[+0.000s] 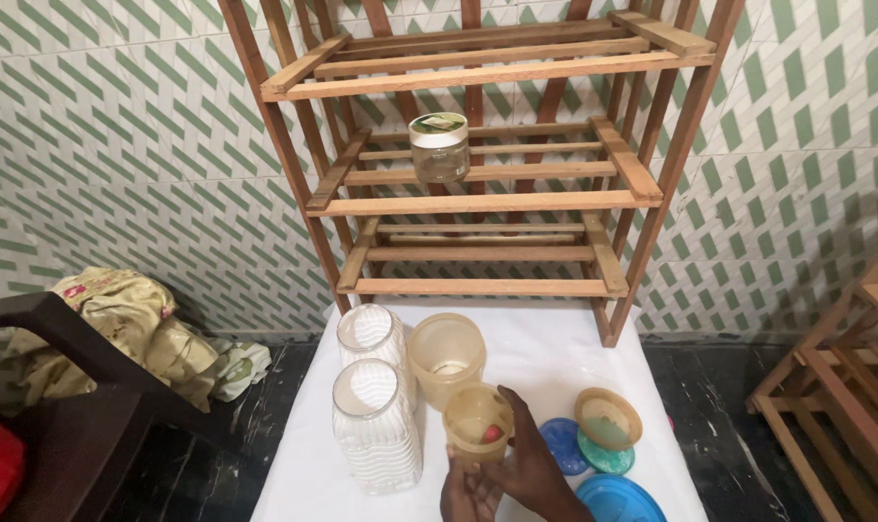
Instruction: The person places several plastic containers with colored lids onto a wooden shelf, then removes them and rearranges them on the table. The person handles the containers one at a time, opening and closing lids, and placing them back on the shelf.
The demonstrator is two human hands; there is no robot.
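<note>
Low at table's (594, 362) near edge: both hands, right (536, 469) and left (463, 495), clasped round small translucent yellow tub (476, 418), lidless, beside ribbed clear jars (376, 425). Probably light, thin, squeezable plastic; best gripped around the wall.

We see a wooden slatted rack (478, 203) at twelve o'clock against a green-and-white tiled wall (120, 145), dark marbled floor (729, 406) below, and a dark chair (72, 406) at eight o'clock.

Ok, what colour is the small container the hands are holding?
Translucent yellow-amber, with something small and red inside; the head view shows the small container between the hands.
</note>
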